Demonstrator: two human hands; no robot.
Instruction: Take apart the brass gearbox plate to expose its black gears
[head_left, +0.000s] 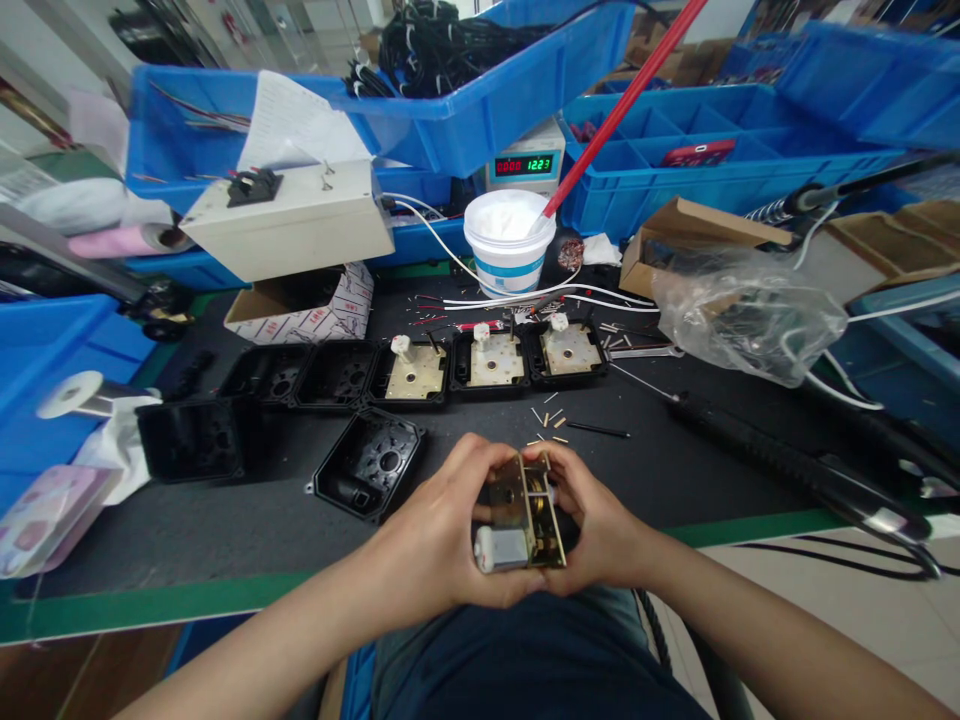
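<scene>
Both hands hold one brass-plated gearbox point(538, 505) with a small motor point(502, 550) on its left side, just over the front edge of the mat. My left hand point(450, 530) wraps the motor side, thumb below and fingers above. On the other side my right hand point(600, 520) grips the plate, its fingertips partly hidden behind the gearbox. Brass gears show between the two plates. Beyond my hands, small pins point(551, 415) and a thin black rod point(598, 429) lie on the mat. An open black housing point(369, 462) lies left of my left hand.
A row of black housings stands behind, three fitted with gear plates point(491, 362). A white tub point(506, 245) with a red-handled tool stands farther back. At right lie an electric screwdriver point(787, 460) and a plastic bag point(750, 320). Blue bins point(480, 125) line the back.
</scene>
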